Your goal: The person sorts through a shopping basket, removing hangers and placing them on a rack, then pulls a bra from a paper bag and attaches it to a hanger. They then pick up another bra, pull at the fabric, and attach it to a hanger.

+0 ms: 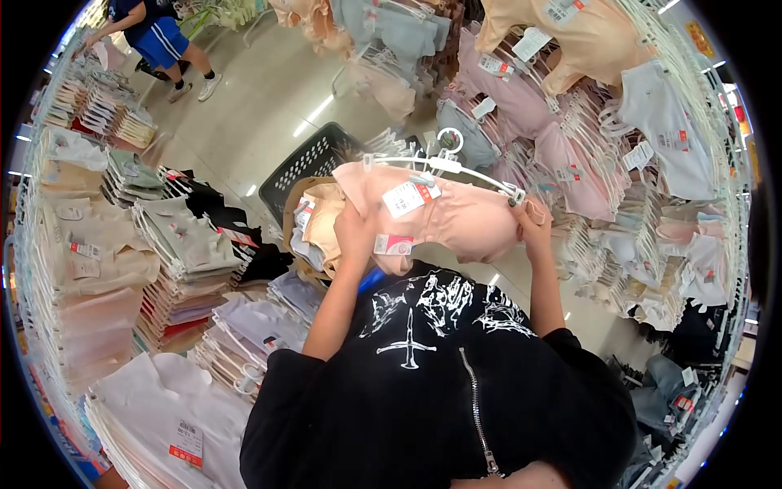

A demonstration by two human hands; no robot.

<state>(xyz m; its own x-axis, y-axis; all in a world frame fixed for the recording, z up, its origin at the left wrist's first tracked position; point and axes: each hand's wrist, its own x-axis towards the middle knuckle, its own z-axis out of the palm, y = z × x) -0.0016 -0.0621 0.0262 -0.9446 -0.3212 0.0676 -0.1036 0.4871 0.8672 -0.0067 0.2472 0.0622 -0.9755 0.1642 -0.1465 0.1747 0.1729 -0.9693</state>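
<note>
A pale pink bra (pixel 476 222) hangs from a white clip hanger (pixel 446 165) in front of my chest. Its left side is gripped by my left hand (pixel 356 238), with the fingers partly hidden behind the cloth. My right hand (pixel 534 224) pinches the bra's right edge, close to the hanger's end clip. A white and red price tag (pixel 405 199) lies on the front of the bra, and a small pink and white label (pixel 393 245) dangles below it. Just behind my left hand, beige garments (pixel 326 213) fill a cardboard box.
A black perforated basket (pixel 303 163) stands beyond the box. Racks of hanging underwear (pixel 204 232) line the left side. More bras (pixel 562 155) crowd the rack on the right. A person in blue shorts (pixel 163 42) stands at the far left rack.
</note>
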